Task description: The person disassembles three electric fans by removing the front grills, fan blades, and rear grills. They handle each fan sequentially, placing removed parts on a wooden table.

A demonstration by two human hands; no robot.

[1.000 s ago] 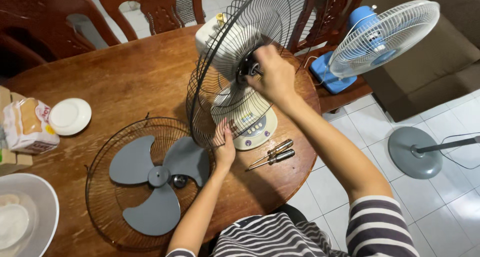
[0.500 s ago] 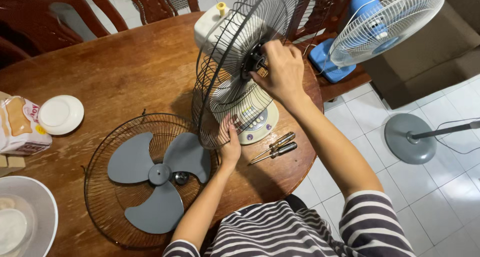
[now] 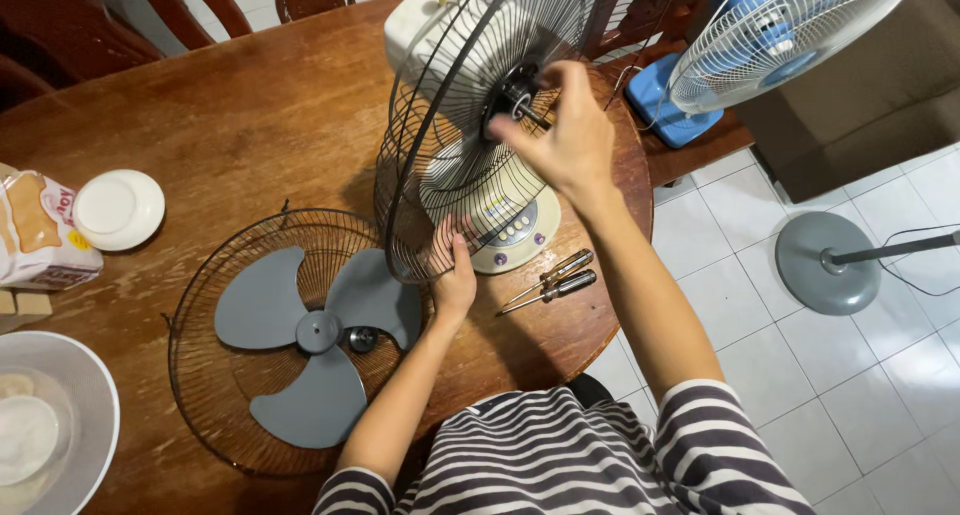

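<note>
A cream desk fan (image 3: pixel 505 230) stands on the round wooden table (image 3: pixel 250 105) with its black rear wire guard (image 3: pixel 450 95) upright and its blade off. My left hand (image 3: pixel 454 275) grips the lower rim of that guard. My right hand (image 3: pixel 565 140) is at the guard's centre, fingers pinched around the black hub nut (image 3: pixel 508 101) on the motor shaft. A second black wire guard (image 3: pixel 205 375) lies flat on the table to the left, with the grey three-blade propeller (image 3: pixel 300 340) resting in it.
Two screwdrivers (image 3: pixel 550 283) lie by the fan's base near the table edge. A white lid (image 3: pixel 118 209), a bread bag (image 3: pixel 40 233) and a white bowl (image 3: pixel 75 395) sit left. A blue-and-white fan (image 3: pixel 770 35) and a grey stand base (image 3: pixel 825 265) are right. Wooden chairs (image 3: pixel 60 35) behind.
My right hand has shifted slightly on the hub nut, its fingers turning round it. My view has drifted, so everything sits a little higher in the picture. My left hand stays on the guard's rim.
</note>
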